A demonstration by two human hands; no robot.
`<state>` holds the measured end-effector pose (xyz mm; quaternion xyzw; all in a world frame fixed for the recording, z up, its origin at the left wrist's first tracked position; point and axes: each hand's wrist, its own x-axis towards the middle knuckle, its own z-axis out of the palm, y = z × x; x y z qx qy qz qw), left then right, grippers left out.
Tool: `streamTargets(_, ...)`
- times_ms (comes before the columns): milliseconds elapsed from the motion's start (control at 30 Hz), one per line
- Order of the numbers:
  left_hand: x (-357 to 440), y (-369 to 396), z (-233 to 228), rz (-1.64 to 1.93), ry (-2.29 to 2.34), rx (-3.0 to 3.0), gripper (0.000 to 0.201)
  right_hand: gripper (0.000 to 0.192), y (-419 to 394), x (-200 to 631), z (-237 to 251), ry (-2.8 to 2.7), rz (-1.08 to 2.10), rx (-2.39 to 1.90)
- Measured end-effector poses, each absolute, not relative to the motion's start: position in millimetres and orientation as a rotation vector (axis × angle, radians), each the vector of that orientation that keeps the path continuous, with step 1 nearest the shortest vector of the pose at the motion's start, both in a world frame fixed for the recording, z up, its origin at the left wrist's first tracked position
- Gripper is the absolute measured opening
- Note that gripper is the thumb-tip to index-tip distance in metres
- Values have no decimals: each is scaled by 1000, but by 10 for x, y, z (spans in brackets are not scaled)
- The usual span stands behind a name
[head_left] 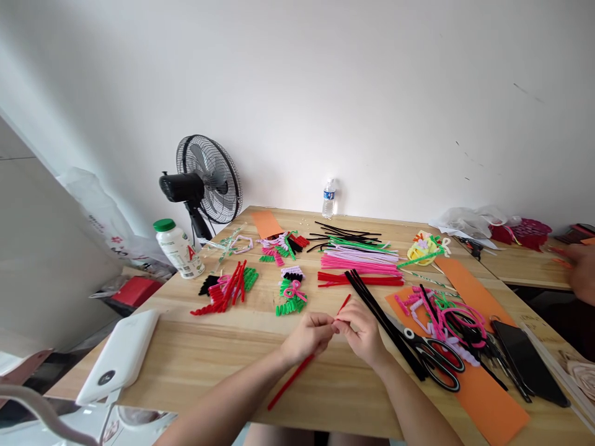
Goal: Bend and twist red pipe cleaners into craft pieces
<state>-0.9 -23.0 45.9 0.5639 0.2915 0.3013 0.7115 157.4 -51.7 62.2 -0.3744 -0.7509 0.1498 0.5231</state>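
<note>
Both hands meet over the front middle of the wooden table, pinching one red pipe cleaner (pixel 292 383). My left hand (pixel 310 337) is closed on it, and its long tail slants down to the left. Fingers of my right hand (pixel 360 331) are closed on the same stem, whose short end sticks up past them. What the fingertips do at the join is hidden. Just beyond lies a coiled green, black and lilac piece with a pink bow (pixel 292 291). Black pipe cleaners (pixel 383 322) lie right of my right hand, beside black-handled scissors (pixel 434 359).
Rows of pink pipe cleaners (pixel 360 263) and red ones (pixel 362 280) lie behind. Coiled red pieces (pixel 227 291), a white bottle (pixel 179 251) and a power bank (pixel 118 356) are left. A phone (pixel 530 362) rests right on orange paper (pixel 493 402). Another person's hand (pixel 581 269) shows far right.
</note>
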Motion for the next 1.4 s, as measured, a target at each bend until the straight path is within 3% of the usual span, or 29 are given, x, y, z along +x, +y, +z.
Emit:
streamTargets(100, -57, -163, 484, 338, 425, 864, 17, 7, -543, 1572, 640, -1798, 407, -789)
streamTargets(200, -62, -164, 503, 273, 363, 837, 18, 6, -543, 1567, 607, -1706, 573, -854)
streamTargets(400, 26, -276, 442, 1000, 806, 1696, 21, 20, -478, 1545, 485, -1438, 793, -1177)
streamTargets(467, 34, -282, 425, 1078, 813, 1855, 21, 21, -469, 1544, 478, -1450, 780, -1205)
streamTargets(633, -7, -243, 447, 688, 606, 1289, 31, 15, -510, 1569, 559, -1610, 690, -1000)
streamTargets(733, -36, -225, 480, 380, 357, 845, 26, 14, -532, 1584, 589, -1625, 737, -894)
streamTargets(833, -42, -218, 504, 314, 228, 676, 20, 17, -531, 1586, 579, -1592, 736, -918)
streamTargets(1033, -55, -183, 519, 314, 181, 625, 21, 19, -500, 1646, 586, -1554, 491, -1073)
streamTargets(1400, -145, -114, 521, 287, 422, 1049, 32, 28, -357, 1763, 447, -1144, 728, -1188)
